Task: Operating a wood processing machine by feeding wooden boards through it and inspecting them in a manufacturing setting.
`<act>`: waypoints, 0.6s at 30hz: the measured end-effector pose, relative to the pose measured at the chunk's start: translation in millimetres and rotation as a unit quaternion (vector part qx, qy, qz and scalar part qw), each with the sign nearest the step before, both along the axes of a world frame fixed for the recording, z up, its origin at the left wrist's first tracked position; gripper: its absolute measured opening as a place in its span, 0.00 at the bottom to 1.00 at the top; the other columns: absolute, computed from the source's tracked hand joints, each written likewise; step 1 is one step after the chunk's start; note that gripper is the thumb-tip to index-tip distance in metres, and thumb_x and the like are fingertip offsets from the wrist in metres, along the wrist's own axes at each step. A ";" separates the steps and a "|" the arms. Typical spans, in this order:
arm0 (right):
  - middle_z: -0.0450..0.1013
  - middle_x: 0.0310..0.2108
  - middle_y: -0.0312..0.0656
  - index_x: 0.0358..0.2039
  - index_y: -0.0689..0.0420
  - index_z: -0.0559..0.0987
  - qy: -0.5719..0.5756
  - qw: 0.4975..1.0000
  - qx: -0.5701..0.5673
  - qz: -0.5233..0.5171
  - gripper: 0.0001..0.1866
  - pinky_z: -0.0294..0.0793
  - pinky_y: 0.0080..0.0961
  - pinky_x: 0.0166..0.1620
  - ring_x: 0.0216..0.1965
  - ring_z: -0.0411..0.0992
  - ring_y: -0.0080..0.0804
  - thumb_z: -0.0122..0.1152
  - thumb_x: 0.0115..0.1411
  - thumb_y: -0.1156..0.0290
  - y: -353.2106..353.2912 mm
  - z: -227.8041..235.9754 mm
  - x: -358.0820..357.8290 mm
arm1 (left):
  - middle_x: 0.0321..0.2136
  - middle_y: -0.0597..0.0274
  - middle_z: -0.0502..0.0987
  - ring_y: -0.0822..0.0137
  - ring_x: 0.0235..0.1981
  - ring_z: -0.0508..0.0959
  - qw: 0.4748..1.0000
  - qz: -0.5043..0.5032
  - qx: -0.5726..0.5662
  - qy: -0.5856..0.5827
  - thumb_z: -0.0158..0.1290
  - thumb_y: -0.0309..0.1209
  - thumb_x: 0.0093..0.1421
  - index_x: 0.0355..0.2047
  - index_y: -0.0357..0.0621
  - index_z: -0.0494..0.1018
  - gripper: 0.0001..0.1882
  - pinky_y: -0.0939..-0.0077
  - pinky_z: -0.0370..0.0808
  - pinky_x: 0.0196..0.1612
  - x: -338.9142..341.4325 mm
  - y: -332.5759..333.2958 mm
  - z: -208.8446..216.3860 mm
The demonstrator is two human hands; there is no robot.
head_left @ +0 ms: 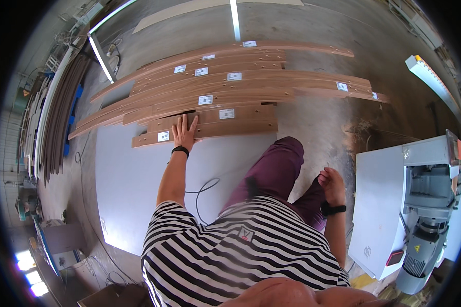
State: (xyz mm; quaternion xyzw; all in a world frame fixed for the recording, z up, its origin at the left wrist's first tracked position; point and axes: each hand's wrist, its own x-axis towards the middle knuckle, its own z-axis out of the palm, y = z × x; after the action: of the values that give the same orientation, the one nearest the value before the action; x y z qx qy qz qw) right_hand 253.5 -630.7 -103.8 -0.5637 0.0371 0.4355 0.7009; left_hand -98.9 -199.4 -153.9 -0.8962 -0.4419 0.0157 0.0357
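My left hand (185,133) lies with fingers spread on the nearest brown wood-grain board (241,128), its fingertips reaching the gap to the board behind. A white label (163,136) sits on that board, left of the hand. Beyond it, several similar boards with small holes and white labels lie side by side, such as one long board (302,77). Out to the right, my right hand (333,185) is held beside my knee, fingers curled and thumb drawn in; whatever they may pinch is too small to make out.
A large pale sheet (128,189) lies under the nearest boards, with a dark cable (202,190) on it. To the right stands a white machine cabinet (376,199) with a grey motor (425,245). Stacked long strips (61,123) line the left side.
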 end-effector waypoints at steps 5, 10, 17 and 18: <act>0.74 0.28 0.39 0.38 0.60 0.73 -0.012 1.000 0.009 -0.023 0.10 0.74 0.22 0.34 0.28 0.72 0.26 0.50 0.61 0.68 -4.9 1.9 2.2 | 0.66 0.52 0.40 0.50 0.66 0.42 0.999 0.032 -0.019 -0.034 0.65 0.48 0.40 0.66 0.65 0.40 0.58 0.41 0.42 0.63 24.1 -7.5 5.6; 0.72 0.26 0.38 0.32 0.58 0.73 -0.067 0.998 0.016 -0.012 0.10 0.71 0.21 0.34 0.27 0.70 0.25 0.49 0.62 0.65 -11.3 -13.1 4.2 | 0.64 0.54 0.48 0.51 0.63 0.51 0.994 -0.072 0.023 -0.078 0.65 0.43 0.42 0.64 0.64 0.49 0.51 0.50 0.52 0.60 62.9 -31.5 0.3; 0.74 0.29 0.38 0.37 0.59 0.74 -0.085 0.993 -0.034 -0.075 0.11 0.75 0.21 0.33 0.28 0.73 0.24 0.50 0.61 0.66 -53.4 28.7 19.8 | 0.67 0.57 0.37 0.55 0.67 0.42 0.999 -0.011 0.039 0.034 0.61 0.49 0.46 0.66 0.66 0.39 0.54 0.35 0.48 0.59 61.5 -17.4 -29.3; 0.74 0.28 0.38 0.36 0.59 0.74 -0.156 0.984 -0.024 -0.084 0.10 0.74 0.21 0.30 0.26 0.73 0.24 0.51 0.61 0.66 -71.1 19.3 33.1 | 0.67 0.57 0.38 0.54 0.67 0.43 0.998 -0.019 0.042 0.047 0.62 0.49 0.45 0.66 0.66 0.39 0.54 0.35 0.49 0.59 73.6 -25.8 -23.8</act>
State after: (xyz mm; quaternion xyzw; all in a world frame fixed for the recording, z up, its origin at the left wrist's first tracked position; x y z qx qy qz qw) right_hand 286.5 -701.8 -84.5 -0.6367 -0.0152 0.2804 0.7182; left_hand -25.3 -225.2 -177.7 -0.9002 -0.4233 0.0385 0.0948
